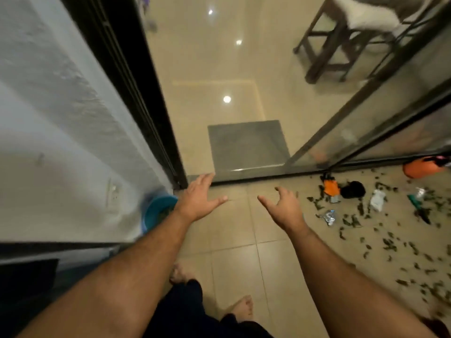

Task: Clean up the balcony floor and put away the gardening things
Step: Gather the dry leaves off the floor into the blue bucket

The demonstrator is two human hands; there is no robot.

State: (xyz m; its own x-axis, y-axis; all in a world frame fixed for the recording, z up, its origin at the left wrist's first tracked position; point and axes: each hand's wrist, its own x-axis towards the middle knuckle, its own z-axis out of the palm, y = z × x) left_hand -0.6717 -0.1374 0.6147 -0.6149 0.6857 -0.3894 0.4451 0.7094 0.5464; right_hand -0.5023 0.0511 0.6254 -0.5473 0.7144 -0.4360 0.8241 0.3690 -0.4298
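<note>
Floor: tiled balcony floor, leaf litter at right.
Hands: left hand and right hand spread, empty, centre frame.

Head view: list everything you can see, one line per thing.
Leaf scraps: many, dark green, strewn over the tiles at right.
Tool: one, orange and black, by the door track.
Black lump: one, beside the tool.
Wrappers: about two, whitish or silvery, among the scraps.
Orange thing: one, far right, against the glass.
Basin: one, blue, at the wall.
Mat: one, grey, inside the doorway.
Stool: one, dark wood, indoors.
Feet: two, bare, bottom centre.
Left hand: open, holds nothing.
Right hand: open, holds nothing.
</note>
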